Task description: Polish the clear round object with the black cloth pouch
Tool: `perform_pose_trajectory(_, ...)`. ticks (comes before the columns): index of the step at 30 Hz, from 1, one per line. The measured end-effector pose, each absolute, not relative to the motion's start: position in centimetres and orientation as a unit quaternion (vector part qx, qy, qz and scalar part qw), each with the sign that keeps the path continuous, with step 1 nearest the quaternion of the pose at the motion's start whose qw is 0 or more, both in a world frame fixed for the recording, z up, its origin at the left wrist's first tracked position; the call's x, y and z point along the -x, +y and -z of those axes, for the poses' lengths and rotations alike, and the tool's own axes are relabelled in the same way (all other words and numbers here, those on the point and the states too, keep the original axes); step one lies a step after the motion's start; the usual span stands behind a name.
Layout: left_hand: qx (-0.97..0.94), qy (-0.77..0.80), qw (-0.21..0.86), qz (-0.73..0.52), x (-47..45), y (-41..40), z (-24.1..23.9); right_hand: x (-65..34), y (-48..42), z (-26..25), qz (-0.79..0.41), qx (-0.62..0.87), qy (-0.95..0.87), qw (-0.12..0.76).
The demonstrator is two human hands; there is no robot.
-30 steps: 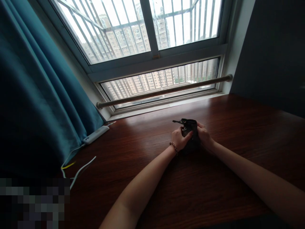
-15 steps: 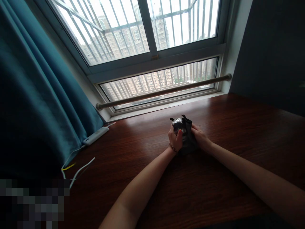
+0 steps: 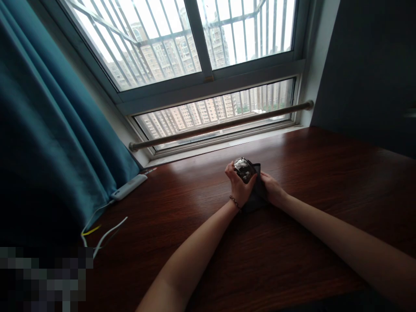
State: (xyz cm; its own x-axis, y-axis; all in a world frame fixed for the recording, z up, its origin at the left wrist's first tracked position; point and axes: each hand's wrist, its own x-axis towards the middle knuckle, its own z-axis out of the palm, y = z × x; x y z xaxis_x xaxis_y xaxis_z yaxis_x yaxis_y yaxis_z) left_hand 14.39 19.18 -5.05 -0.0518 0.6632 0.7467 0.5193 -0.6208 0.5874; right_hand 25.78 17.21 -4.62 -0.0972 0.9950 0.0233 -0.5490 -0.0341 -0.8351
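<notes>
Left hand (image 3: 239,187) is gripping a shiny, rounded object (image 3: 243,169), fingers and thumb curling around its sides. Right hand (image 3: 273,190) is holding a dark pouch (image 3: 258,195) just beside it, fingers clamping on the pouch's right side; some fingertips are hiding from view. Both things are lying nearer the far edge of the desk (image 3: 341,169) than the near one. Step in hand: apparently separating object and pouch, or fitting them together; can't tell which. Next move is probably calling for a steady right-hand hold while the left is guiding the object.
</notes>
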Motion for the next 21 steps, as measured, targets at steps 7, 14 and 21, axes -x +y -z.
perform_pose_trajectory(7, -0.661, 0.404, 0.181, -0.605, -14.4, 20.0, 5.4, -25.6, 17.6, 4.4, -0.627, 0.283, -0.302, 0.660)
perform_pose_trajectory(14, -0.643, 0.412, 0.275, -0.585, -14.2, 20.2, 5.5, -25.7, 17.7, 4.8, -0.592, 0.264, -0.307, 0.697)
perform_pose_trajectory(21, -0.640, 0.399, 0.308, -0.580, -13.8, 20.5, 5.6, -25.7, 17.5, 4.5, -0.568, 0.282, -0.342, 0.693)
